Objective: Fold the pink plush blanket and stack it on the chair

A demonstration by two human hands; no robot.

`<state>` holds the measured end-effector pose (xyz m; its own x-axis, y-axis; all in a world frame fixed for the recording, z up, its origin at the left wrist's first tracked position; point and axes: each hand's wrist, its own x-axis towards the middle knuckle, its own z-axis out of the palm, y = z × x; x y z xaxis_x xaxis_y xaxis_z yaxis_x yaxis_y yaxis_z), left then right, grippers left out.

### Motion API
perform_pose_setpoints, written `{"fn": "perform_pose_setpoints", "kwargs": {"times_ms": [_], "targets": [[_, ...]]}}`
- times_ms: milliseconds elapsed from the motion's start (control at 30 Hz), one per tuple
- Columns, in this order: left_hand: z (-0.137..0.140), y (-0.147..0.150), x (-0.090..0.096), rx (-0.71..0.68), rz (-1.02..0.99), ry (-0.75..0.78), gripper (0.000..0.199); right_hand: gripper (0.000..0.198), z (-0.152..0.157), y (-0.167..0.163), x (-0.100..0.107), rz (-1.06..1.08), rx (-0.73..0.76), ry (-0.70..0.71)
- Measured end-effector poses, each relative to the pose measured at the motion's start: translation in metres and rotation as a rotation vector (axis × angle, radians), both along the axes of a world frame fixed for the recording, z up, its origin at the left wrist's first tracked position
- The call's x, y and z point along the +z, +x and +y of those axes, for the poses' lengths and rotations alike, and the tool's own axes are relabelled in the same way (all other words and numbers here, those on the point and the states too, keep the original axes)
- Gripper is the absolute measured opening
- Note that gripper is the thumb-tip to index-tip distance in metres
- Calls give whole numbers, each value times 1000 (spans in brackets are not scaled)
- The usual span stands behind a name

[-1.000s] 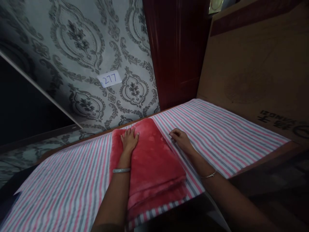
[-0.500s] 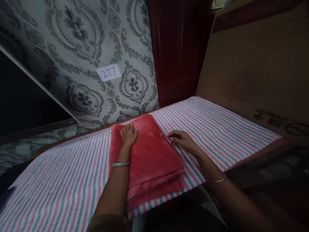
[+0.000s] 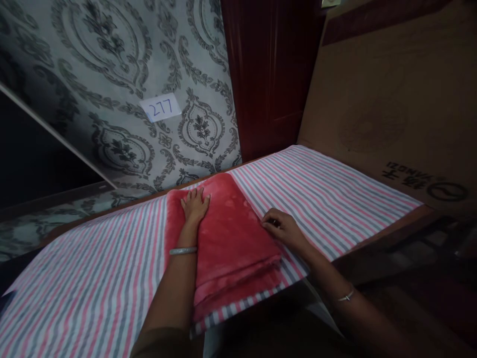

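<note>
A red plush blanket [image 3: 231, 223], folded into a thick layered stack, lies on a striped sheet. My left hand [image 3: 196, 205] rests flat on the blanket's far left part, its fingers spread. At the blanket's right edge is my right hand [image 3: 281, 227], with thumb and forefinger curled together on the edge. The layers show along the near side of the stack, where the folds look slightly uneven.
The pink, grey and white striped sheet [image 3: 112, 253] covers a table with a wooden edge. Behind stand a patterned wall with a paper label [image 3: 161, 107] marked 277 and a dark red panel [image 3: 266, 74]. A large cardboard box [image 3: 380, 99] stands at the right.
My right hand has slid a little nearer along the blanket's right edge. The left hand stays flat on the blanket. The whole view has shifted slightly.
</note>
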<state>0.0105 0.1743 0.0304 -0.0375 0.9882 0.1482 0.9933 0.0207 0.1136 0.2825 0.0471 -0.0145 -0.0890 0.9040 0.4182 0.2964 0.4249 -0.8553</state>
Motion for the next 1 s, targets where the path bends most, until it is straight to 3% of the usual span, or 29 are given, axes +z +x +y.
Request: {"fn": "perform_pose_setpoints", "kwargs": {"times_ms": [67, 133, 267, 300, 333, 467, 733, 867, 933, 1000], "targets": [[0, 0, 1, 3, -6, -1, 56, 25, -6, 10, 0, 88, -76, -46], [0, 0, 1, 8, -12, -6, 56, 33, -19, 27, 3, 221, -28, -128], [0, 2, 1, -3, -17, 2, 56, 67, -50, 57, 14, 336, 567, -354], [0, 2, 0, -4, -17, 7, 56, 70, -55, 60, 16, 317, 613, -389], [0, 3, 0, -6, -16, 12, 56, 68, -58, 59, 18, 281, 569, -399], [0, 4, 0, -1, -13, 13, 56, 38, -52, 36, 14, 104, 164, -262], [-1, 3, 0, -2, -10, 3, 57, 16, -48, -2, -2, -28, -18, -55], [-1, 3, 0, 0, -8, 3, 57, 23, -53, 10, -1, 80, -168, -107], [-1, 4, 1, 3, -9, 0, 57, 32, -60, 27, 2, 191, -146, -177], [-1, 4, 1, 4, -14, -3, 57, 46, -71, 48, 7, 250, 154, -279]]}}
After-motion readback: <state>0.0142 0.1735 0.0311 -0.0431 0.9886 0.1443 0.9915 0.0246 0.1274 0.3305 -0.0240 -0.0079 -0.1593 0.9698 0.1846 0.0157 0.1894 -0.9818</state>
